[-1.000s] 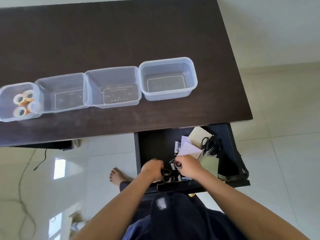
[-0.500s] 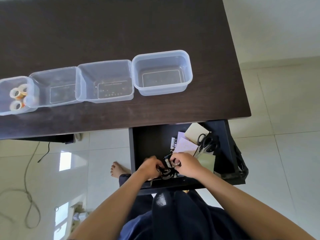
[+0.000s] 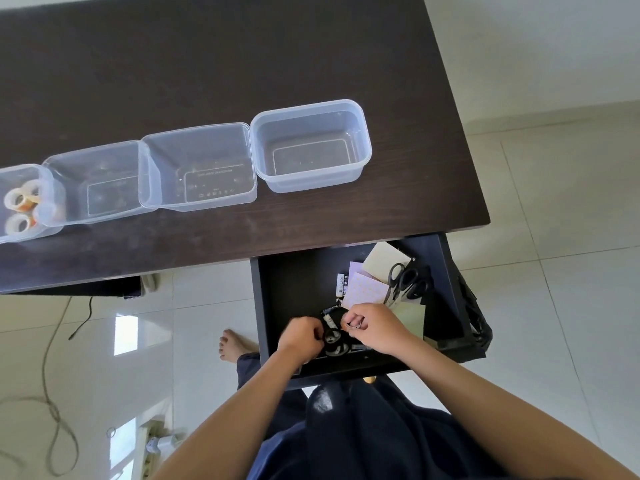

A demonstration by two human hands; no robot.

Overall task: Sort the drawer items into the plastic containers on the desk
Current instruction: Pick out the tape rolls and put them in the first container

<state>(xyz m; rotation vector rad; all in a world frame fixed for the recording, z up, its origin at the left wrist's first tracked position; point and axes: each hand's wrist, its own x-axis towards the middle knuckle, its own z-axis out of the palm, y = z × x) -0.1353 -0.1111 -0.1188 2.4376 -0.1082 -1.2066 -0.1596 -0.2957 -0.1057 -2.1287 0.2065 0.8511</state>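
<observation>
Now your two hands are down in the open black drawer point(image 3: 277, 296) under the desk edge, at its front part, where several small black binder clips point(image 3: 333, 341) lie in a heap. Your left hand point(image 3: 302, 339) has its fingers curled at the left side of the heap; what it holds I cannot tell, because the fingers hide it. Your right hand point(image 3: 375, 329) pinches a small clip with a metal loop between thumb and fingers, just above the heap. Behind your right hand lie pale paper pads point(image 3: 367, 289) and black-handled scissors point(image 3: 408, 280), and a small white stick point(image 3: 341, 284) lies beside the pads. On the dark brown wooden desk point(image 3: 207, 64) four clear plastic containers stand in a row, touching or almost touching. The rightmost container point(image 3: 363, 143) and the second container from the right point(image 3: 197, 133) hold nothing, also the third container point(image 3: 97, 150). The leftmost container point(image 3: 20, 237), cut by the picture edge, holds rolls of clear tape point(image 3: 20, 199).
</observation>
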